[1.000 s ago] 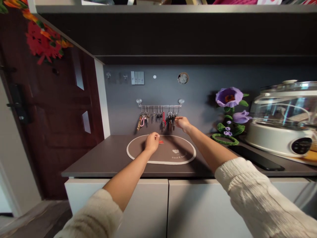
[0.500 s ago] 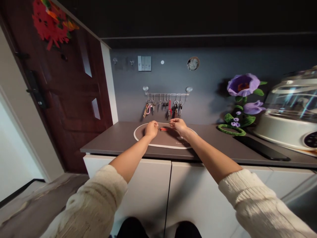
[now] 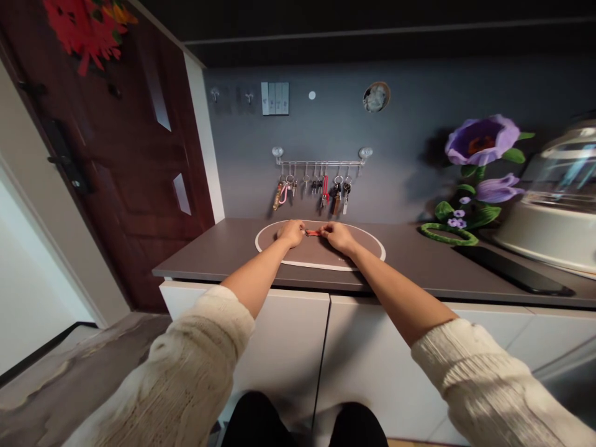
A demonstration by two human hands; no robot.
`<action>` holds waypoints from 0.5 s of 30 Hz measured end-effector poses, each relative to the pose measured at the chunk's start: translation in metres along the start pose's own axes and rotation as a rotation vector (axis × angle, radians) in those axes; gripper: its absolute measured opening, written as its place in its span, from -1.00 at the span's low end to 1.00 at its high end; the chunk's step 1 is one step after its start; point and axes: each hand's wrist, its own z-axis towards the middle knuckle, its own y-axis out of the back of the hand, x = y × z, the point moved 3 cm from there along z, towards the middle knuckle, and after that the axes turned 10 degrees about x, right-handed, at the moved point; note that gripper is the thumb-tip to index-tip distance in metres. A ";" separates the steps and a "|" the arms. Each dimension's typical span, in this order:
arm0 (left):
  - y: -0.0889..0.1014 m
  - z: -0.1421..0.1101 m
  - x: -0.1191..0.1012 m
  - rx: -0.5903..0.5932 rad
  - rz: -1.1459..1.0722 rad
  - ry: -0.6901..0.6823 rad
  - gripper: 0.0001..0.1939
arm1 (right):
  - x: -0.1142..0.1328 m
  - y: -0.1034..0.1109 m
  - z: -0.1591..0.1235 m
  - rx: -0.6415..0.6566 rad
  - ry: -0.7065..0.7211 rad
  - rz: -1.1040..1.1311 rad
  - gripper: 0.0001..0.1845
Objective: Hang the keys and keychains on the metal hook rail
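Between my hands, low over the oval brown mat (image 3: pixel 314 256), is a small orange-red strap (image 3: pixel 313 233) with what looks like a metal fitting at its left end. My left hand (image 3: pixel 292 233) is closed, fingertips pinched at that fitting. My right hand (image 3: pixel 338 236) pinches the strap's right end. Both hands are just above or on the mat; I cannot tell which. Behind them, a clear rail (image 3: pixel 321 164) with hooks hangs on the wall, carrying several keys (image 3: pixel 317 185) and key fobs.
To the right stand a purple fabric flower (image 3: pixel 483 141) with a green ring base and a clear-domed white appliance (image 3: pixel 549 233). A black phone (image 3: pixel 516 271) lies on the dark countertop (image 3: pixel 195 254). A dark red door (image 3: pixel 121 186) is at the left.
My right hand has moved left and taken hold of the strap's right end. My left hand stays close at the other end. The whole view has tilted down slightly.
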 end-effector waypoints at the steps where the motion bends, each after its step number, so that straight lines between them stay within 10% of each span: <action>1: 0.000 0.000 -0.001 0.005 -0.009 -0.019 -0.77 | 0.000 0.000 0.000 0.003 0.000 -0.005 -0.88; 15: -0.006 0.004 -0.004 -0.092 0.086 -0.233 -0.85 | 0.000 0.001 0.001 0.045 0.021 -0.047 -0.86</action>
